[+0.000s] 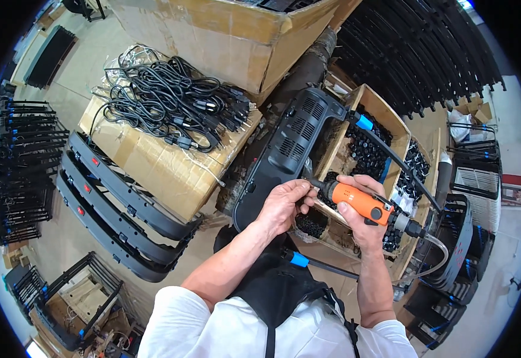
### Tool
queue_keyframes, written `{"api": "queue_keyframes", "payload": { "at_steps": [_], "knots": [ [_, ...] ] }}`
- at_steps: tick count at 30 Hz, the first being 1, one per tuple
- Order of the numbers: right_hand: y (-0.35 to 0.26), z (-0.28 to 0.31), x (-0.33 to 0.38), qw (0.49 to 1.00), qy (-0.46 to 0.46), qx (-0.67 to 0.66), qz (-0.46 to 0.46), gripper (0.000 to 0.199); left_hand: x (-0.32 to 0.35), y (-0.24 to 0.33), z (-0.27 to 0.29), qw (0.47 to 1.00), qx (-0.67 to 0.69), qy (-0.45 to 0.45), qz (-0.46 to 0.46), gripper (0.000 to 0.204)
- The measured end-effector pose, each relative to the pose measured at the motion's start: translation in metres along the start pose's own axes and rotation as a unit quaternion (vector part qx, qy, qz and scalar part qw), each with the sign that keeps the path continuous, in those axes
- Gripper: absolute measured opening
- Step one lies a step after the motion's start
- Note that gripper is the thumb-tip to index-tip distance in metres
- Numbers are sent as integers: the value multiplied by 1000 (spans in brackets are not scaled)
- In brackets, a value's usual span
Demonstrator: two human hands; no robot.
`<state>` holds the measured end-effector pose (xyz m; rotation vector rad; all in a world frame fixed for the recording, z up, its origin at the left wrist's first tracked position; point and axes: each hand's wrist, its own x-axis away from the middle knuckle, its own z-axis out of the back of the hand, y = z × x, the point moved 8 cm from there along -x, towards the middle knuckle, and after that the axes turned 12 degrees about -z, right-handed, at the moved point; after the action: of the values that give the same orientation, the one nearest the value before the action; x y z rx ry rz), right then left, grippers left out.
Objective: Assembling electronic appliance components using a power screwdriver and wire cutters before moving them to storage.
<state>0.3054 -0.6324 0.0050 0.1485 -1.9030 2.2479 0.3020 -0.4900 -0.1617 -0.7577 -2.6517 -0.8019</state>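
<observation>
My right hand [366, 231] is wrapped round an orange-and-black air screwdriver [356, 200], with a clear hose [442, 253] running from its rear end. The tool's nose points left toward my left hand [281, 206], whose thumb and fingertips are pinched together at the tip. Whatever sits between those fingertips is too small to make out. Just beyond lies a black plastic housing [290, 140] with vent slots, tilted away from me. Black tubes with blue sleeves [299, 259] extend right from both of its ends.
A divided wooden tray [405, 122] at right holds small black parts. Left of the housing, coiled black power cords [177, 95] lie on a cardboard box [147, 173]. Curved black panels with red switches [129, 224] are stacked beside it. A large carton [212, 36] stands behind.
</observation>
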Motion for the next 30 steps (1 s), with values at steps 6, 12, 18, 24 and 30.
{"api": "queue_keyframes", "payload": {
  "at_steps": [6,12,18,24,30],
  "knots": [
    [-8,-21,-16,999,-19,25,22,57,-9,13,14,979,169,106,28,24],
    [-12,-25,-19,999,-10,28,23,58,-17,20,23,971,210,115,12,26],
    [-11,-27,-19,998,-6,51,28,58,-19,19,23,965,245,92,25,28],
    [-9,-30,-19,999,-9,41,34,58,-18,17,13,952,285,112,24,28],
    [-11,-38,-18,996,-3,70,47,57,-20,16,12,946,306,105,20,31]
  ]
}}
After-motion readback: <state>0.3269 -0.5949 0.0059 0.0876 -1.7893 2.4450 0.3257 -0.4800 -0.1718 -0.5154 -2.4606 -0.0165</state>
